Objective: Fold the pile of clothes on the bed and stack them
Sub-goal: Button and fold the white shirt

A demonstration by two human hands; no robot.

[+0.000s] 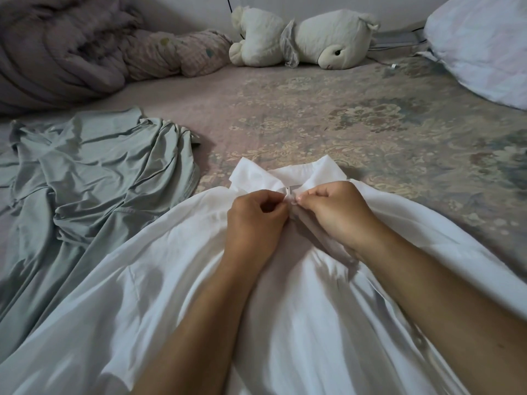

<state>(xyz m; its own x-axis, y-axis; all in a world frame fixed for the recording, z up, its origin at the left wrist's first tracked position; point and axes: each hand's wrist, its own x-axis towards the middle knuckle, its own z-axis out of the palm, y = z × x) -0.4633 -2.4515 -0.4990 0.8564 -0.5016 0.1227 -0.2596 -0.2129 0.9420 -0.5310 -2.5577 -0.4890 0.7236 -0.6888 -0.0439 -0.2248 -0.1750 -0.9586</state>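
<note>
The bed [356,115], covered in a faded floral sheet, fills the view. A white collared shirt [171,295] lies spread across its near part, collar [265,171] pointing away from the person. Left of it a pale green garment [94,178] lies crumpled, touching the shirt's edge. Further back sit a bunched mauve quilt [57,52], a white pillow [484,44] at the right, and a white plush toy [308,38] on its side. Both hands meet just below the collar: the left hand [255,220] and right hand [335,215] each have fingers curled, pinching the shirt's front opening between thumb and fingertips, the rest of the shirt spreading toward the person beneath both forearms.
</note>
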